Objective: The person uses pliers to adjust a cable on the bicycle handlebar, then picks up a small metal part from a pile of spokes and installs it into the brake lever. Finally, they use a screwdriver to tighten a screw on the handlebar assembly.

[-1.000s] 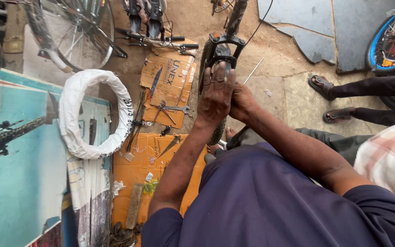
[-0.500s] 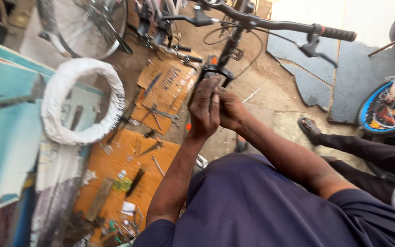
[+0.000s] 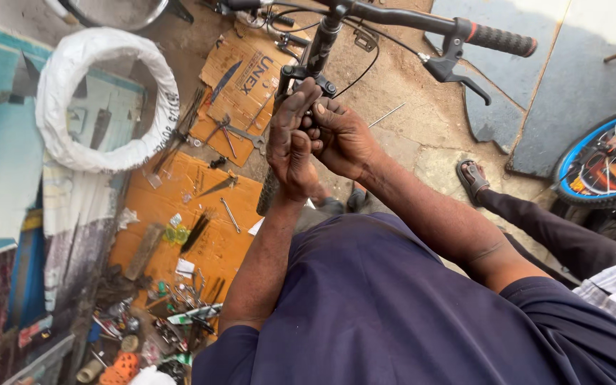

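A black bicycle stands in front of me, its stem and fork [image 3: 320,44] rising to a handlebar [image 3: 408,18] with a black grip [image 3: 499,40] and a brake lever [image 3: 458,75]. Both my hands are pressed together at the front brake just under the fork crown. My left hand [image 3: 290,139] wraps the fork and brake from the left, fingers pointing up. My right hand [image 3: 345,135] curls around the same spot from the right, fingertips pinching a small part that my fingers hide. The front tyre [image 3: 268,194] shows below my left wrist.
Orange and brown cardboard sheets [image 3: 180,207] on the ground hold spanners, pliers and several small tools. A white-wrapped tyre [image 3: 101,100] lies at the left. Another person's leg and sandalled foot [image 3: 473,178] reach in from the right, beside a blue-rimmed wheel [image 3: 600,167].
My view has swung up and closer, bringing the handlebar and brake lever into sight. Both hands have stayed clasped at the same spot on the fork.
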